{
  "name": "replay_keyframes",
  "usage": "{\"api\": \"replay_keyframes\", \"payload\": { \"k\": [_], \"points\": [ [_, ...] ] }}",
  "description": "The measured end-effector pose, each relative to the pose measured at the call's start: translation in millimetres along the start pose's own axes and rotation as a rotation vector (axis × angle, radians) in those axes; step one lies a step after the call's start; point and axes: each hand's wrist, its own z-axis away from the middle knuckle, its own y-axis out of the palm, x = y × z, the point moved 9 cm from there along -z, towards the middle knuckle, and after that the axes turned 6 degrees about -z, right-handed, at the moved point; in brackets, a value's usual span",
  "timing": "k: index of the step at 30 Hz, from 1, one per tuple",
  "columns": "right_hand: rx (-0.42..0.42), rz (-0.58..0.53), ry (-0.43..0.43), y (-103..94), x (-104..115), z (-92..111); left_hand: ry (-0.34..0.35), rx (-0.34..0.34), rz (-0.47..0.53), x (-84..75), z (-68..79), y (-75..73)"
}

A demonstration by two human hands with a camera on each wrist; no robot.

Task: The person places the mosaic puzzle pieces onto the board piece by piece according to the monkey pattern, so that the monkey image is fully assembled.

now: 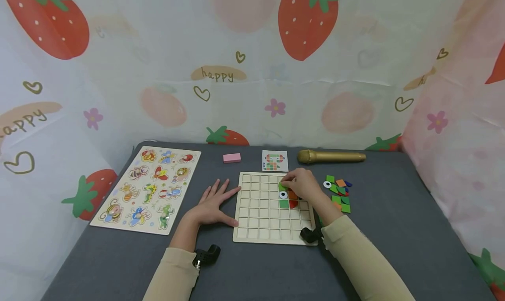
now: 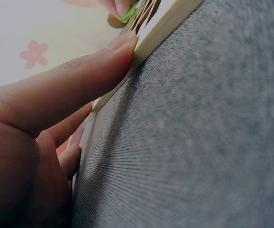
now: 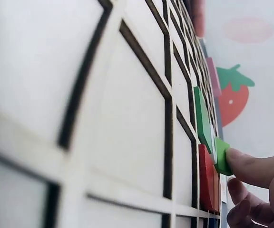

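Observation:
A wooden grid board lies on the grey table. My left hand is spread flat at its left side, thumb and forefinger touching the edge; the thumb shows against that edge in the left wrist view. Between thumb and fingers, my right hand pinches a light green tile over the upper right squares. Just below it sit a white eye tile and a green tile. Beside these are an orange tile and a red tile. The hand hides squares behind it.
Loose coloured tiles lie in a group right of the board. Behind the board are a patterned card, a pink block and a gold microphone. An insect picture puzzle lies at the left.

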Motion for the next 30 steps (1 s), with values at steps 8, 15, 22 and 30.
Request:
{"api": "replay_keyframes", "payload": {
  "k": [8, 15, 22, 30],
  "points": [
    [-0.021, -0.081, -0.004, -10.7, -3.0, 2.9, 0.001, 0.003, -0.007, -1.3, -0.9, 0.3],
    [-0.100, -0.083, -0.006, -36.1, -15.8, 15.9, 0.003, 0.008, -0.007, -1.8, -0.3, 0.4],
    [-0.132, -0.059, 0.054, -57.1, -37.8, 24.4, 0.004, 0.016, -0.005, -0.7, 0.9, -0.6],
    [-0.173, -0.066, 0.142, -86.6, -69.0, 33.1, 0.013, 0.006, 0.000, -1.0, -0.2, 0.3]
  ]
}}
